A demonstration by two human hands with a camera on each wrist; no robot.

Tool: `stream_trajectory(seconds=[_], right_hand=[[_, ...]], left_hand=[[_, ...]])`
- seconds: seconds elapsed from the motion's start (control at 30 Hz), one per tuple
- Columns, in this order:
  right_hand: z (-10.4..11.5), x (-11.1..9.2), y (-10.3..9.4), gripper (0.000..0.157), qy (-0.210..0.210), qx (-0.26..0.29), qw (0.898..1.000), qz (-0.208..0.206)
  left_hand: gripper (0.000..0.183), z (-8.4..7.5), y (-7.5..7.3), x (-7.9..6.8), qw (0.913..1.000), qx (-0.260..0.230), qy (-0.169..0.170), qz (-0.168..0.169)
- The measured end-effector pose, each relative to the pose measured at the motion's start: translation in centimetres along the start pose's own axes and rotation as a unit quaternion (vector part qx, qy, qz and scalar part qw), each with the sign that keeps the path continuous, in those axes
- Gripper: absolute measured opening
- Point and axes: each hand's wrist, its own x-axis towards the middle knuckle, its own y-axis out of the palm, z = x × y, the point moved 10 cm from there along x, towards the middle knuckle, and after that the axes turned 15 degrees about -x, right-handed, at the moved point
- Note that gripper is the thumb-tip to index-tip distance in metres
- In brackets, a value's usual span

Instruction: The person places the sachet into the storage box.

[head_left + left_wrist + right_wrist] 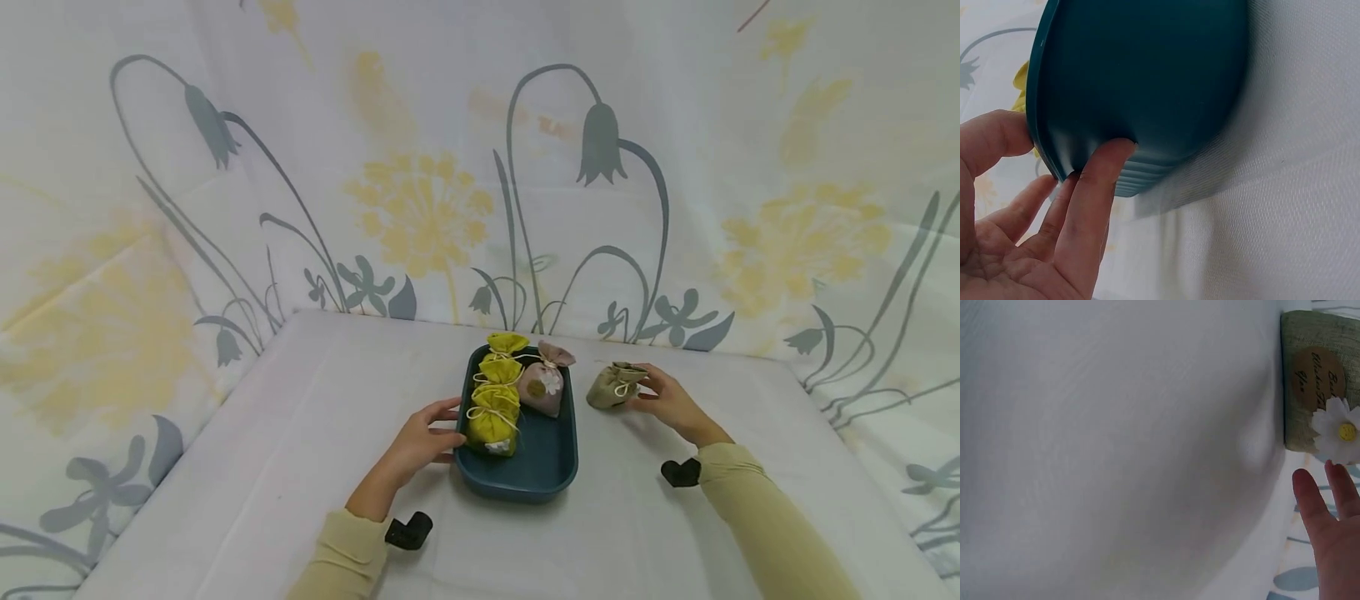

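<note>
A dark teal tray (517,496) with rounded corners sits on the white cloth. My left hand (415,442) holds its left side; in the left wrist view the thumb is at the rim and fingers lie against the outer wall (1147,75). Inside, several yellow drawstring pouches (492,417) line the left side, and a mauve pouch (551,402) with a white flower leans at the back right. Right of the tray stands an olive-green drawstring pouch (609,389). My right hand (670,408) is beside it, fingers extended; the right wrist view shows its label and daisy (1347,432) near two fingertips.
White cloth (337,375) covers the table. Behind it hangs a floral-printed curtain (450,125). A black wrist mount (408,531) sits at the left wrist, another black mount (681,472) at the right.
</note>
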Motion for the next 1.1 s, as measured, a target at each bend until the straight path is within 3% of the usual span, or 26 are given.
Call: stream_trajectory(seconds=[0.2,0.47,0.83,0.93,1.1], right_hand=[[0.4,1.0,0.5,0.047,-0.002,0.009,1.000,-0.006],[0.6,1.3,0.0,0.046,0.043,-0.084,0.994,-0.054],[1.1,0.2,0.1,0.050,0.101,-0.123,0.983,-0.092],[1.0,-0.3,0.7,0.056,0.113,-0.109,0.985,-0.075],[0.8,-1.0,2.0,0.068,0.108,-0.058,0.992,-0.012]], left_hand=[[0.059,-0.2,0.0,-0.1,1.0000,-0.005,0.000,0.008],[0.059,-0.3,0.1,-0.1,0.9999,-0.003,0.005,0.013],[0.059,-0.3,0.1,0.1,0.9999,-0.009,0.008,0.012],[0.059,-0.5,0.1,0.0,0.9998,-0.013,0.007,0.012],[0.059,-0.5,0.1,-0.1,0.9998,-0.012,0.008,0.012]])
